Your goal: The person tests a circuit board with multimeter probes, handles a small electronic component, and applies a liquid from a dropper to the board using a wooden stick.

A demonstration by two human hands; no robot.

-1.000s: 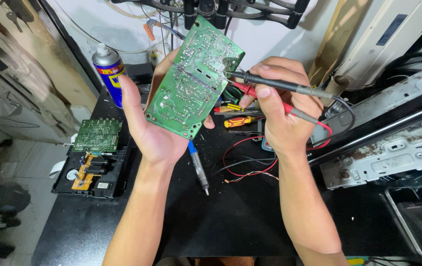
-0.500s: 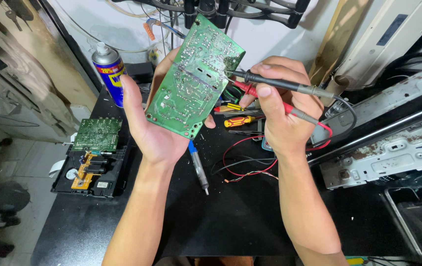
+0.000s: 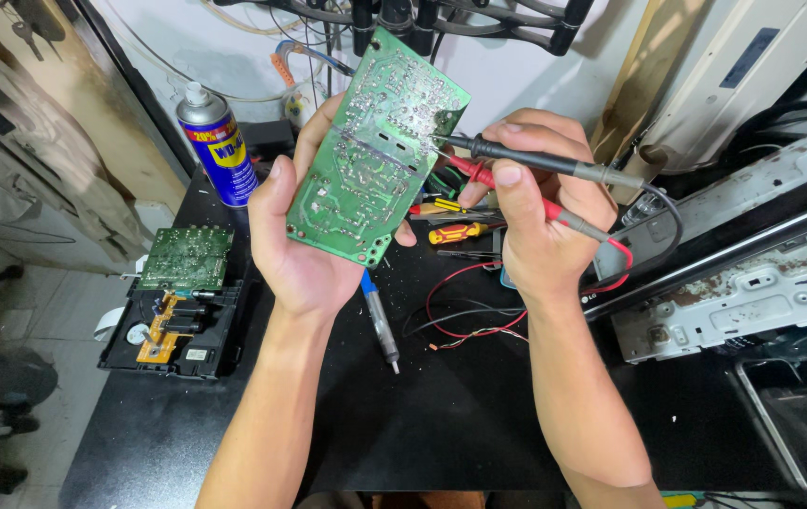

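Note:
My left hand holds a green circuit board up by its edges, solder side toward me and tilted. My right hand grips two meter probes together: a black probe and a red probe. Both probe tips touch the board's right edge near its upper part. The probes' leads run off to the right behind my hand.
On the black table lie a blue-handled tool, a red and yellow screwdriver and loose red and black wires. A blue and yellow spray can stands at the back left. A black open unit with a second green board sits left. A grey metal chassis fills the right.

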